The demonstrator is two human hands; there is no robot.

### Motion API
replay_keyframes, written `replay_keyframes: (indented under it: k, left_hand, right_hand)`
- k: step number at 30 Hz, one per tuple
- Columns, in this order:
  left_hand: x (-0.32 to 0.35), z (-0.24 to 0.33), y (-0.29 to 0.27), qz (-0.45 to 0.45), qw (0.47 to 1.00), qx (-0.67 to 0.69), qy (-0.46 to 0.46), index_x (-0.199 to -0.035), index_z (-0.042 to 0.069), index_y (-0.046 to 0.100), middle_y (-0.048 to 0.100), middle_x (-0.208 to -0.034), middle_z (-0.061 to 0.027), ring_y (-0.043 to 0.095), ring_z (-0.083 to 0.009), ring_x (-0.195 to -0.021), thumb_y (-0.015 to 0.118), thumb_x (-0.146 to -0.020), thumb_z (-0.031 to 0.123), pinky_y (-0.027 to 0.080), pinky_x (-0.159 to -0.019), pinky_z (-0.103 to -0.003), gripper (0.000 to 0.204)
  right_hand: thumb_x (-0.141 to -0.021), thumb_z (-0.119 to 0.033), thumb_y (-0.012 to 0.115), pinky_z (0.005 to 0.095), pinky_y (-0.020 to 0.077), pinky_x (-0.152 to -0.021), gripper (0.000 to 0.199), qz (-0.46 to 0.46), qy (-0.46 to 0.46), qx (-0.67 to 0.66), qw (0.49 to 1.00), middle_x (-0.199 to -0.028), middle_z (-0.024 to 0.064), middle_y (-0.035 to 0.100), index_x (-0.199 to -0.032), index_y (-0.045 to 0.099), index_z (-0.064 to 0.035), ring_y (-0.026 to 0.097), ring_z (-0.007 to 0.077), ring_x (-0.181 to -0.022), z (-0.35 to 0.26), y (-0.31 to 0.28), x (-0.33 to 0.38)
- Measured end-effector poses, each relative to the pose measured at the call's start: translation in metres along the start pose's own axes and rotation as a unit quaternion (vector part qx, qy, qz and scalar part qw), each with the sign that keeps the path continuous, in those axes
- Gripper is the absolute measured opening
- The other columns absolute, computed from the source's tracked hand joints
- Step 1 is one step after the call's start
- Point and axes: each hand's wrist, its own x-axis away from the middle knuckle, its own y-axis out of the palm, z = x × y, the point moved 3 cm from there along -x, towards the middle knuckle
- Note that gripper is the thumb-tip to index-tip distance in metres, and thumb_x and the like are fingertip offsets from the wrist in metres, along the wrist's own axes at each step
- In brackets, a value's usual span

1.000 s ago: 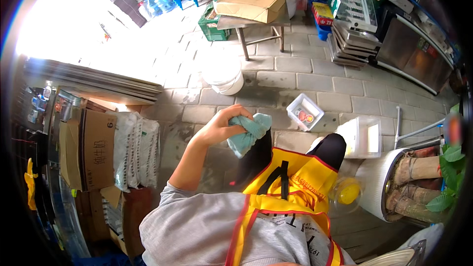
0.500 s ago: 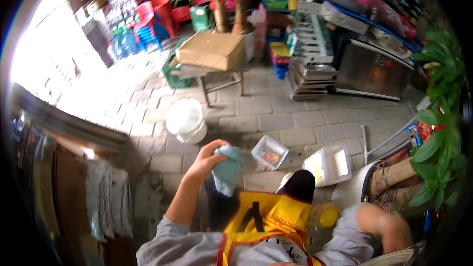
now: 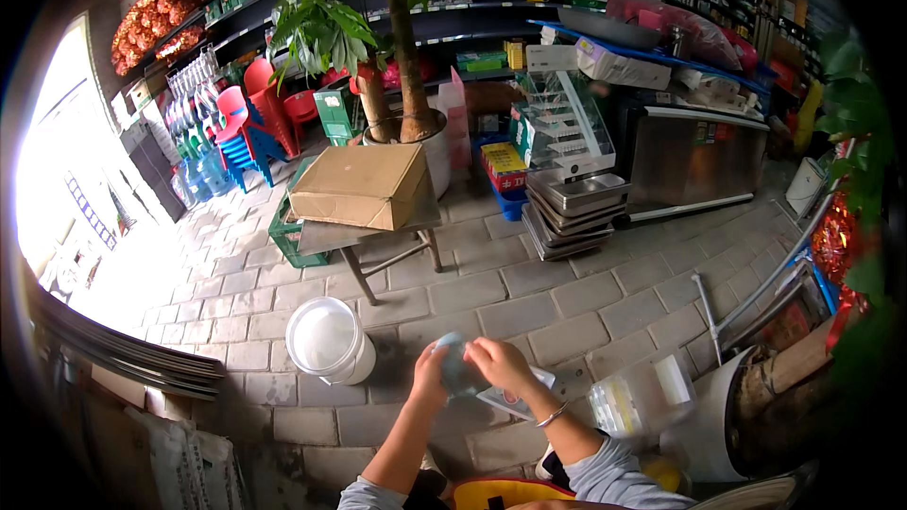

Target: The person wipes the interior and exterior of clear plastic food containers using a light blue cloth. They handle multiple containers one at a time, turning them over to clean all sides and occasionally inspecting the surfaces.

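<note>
A light blue-green cloth hangs bunched between my two hands in front of me. My left hand is closed on its left side. The fingers of my right hand pinch its right edge, and a metal bangle sits on that wrist. Below the right wrist, a small clear plastic box on the paving is partly covered by my hand and forearm. A white bucket stands on the floor left of my hands. To the right, a larger clear plastic box lies beside a big pale plant pot.
Ahead, a cardboard box rests on a low metal table, with a green crate beside it. Stacked metal trays stand farther right. Metal tubing rises near the right pot. Flattened cardboard lies at lower left.
My right hand has come from the far right to the cloth, which only my left hand held before. The view has tilted up, showing more of the shelves.
</note>
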Motion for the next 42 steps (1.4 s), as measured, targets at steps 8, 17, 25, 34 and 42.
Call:
replay_keyframes:
  k: [8,17,25,34,42]
  left_hand:
    - [-0.025,-0.017,0.009,0.104,0.984,-0.138,0.051,-0.107,0.007,0.056,0.061,-0.092,-0.0029,0.056,-0.0139,-0.086,0.052,-0.088,0.009,0.046,-0.075,-0.029,0.02]
    - [-0.013,-0.031,0.036,0.019,0.99,-0.132,0.049,-0.103,0.006,0.058,0.058,-0.089,-0.0012,0.052,-0.0109,-0.084,0.055,-0.084,0.009,0.042,-0.073,-0.025,0.019]
    - [0.0,-0.005,0.062,-0.017,0.989,-0.062,0.136,-0.119,0.006,0.046,0.055,-0.101,-0.0039,0.052,-0.012,-0.093,0.059,-0.088,0.015,0.044,-0.08,-0.028,0.035]
    - [-0.018,-0.017,0.017,0.077,0.994,-0.02,0.072,-0.108,0.003,0.058,0.062,-0.094,-0.0032,0.059,-0.0131,-0.084,0.056,-0.093,0.026,0.05,-0.075,-0.03,0.027]
    - [-0.014,0.022,0.005,0.064,0.966,0.249,0.02,-0.114,0.003,0.057,0.064,-0.104,-0.0123,0.063,-0.0267,-0.092,0.05,-0.093,0.037,0.051,-0.085,-0.042,0.04]
  right_hand:
    - [-0.083,-0.022,0.059,0.0457,0.0498,-0.06,0.02,-0.014,-0.051,0.302,0.952,-0.081,0.0179,0.062,-0.085,0.055,-0.0021,0.062,0.0369,-0.071,0.031,0.042,-0.002]
    - [-0.078,-0.027,0.068,0.0427,0.0511,-0.063,0.03,-0.047,0.015,0.326,0.944,-0.081,0.0151,0.065,-0.09,0.055,-0.0032,0.066,0.0313,-0.074,0.033,0.003,-0.003]
    - [-0.083,-0.022,0.069,0.0281,0.0462,-0.046,0.029,0.058,-0.003,0.035,0.998,-0.081,0.0038,0.06,-0.103,0.054,-0.0063,0.06,0.0106,-0.069,0.029,-0.028,-0.005]
    - [-0.093,-0.023,0.056,0.0284,0.0475,-0.079,0.02,0.147,0.068,-0.335,0.928,-0.096,0.0046,0.062,-0.102,0.059,-0.0055,0.06,0.0138,-0.086,0.071,-0.025,-0.019]
    - [-0.057,-0.03,0.081,0.0421,0.0453,-0.091,0.071,0.226,0.327,0.244,0.884,-0.114,0.0265,0.057,-0.111,0.055,0.0072,0.056,0.0387,-0.105,0.341,0.066,0.066]
